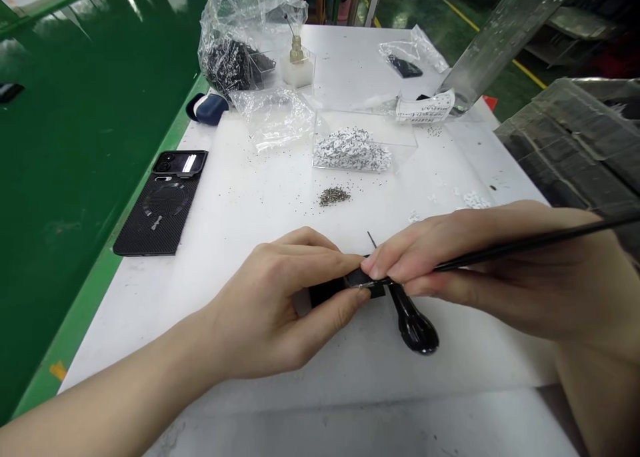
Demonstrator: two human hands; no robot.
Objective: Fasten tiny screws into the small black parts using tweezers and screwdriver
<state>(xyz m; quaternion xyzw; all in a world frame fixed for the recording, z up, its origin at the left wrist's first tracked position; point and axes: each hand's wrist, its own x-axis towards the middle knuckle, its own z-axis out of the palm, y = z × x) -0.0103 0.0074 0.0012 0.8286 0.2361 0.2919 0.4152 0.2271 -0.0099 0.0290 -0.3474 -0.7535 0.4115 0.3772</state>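
— Photographed where?
— At a white surface point(240, 224), before a clear tray point(330, 168) heaped with white bits point(353, 149).
— Gripping what?
— Pinching a slim black rod point(500, 251) in the right hand point(505, 297), a small black block point(325, 292) in the left hand point(273, 304), toward the near side.
— How far along?
— Seemingly midway on the block; apparently plenty left in a pile of tiny metallic bits point(334, 196); impossible to count anything finished.

Phone point(160, 207) on the table point(135, 310), left of the left grip point(270, 304)
Beyond both — a heap point(334, 196), a tray point(327, 122) behind; before the right grip point(450, 244) — a tool handle point(419, 330).
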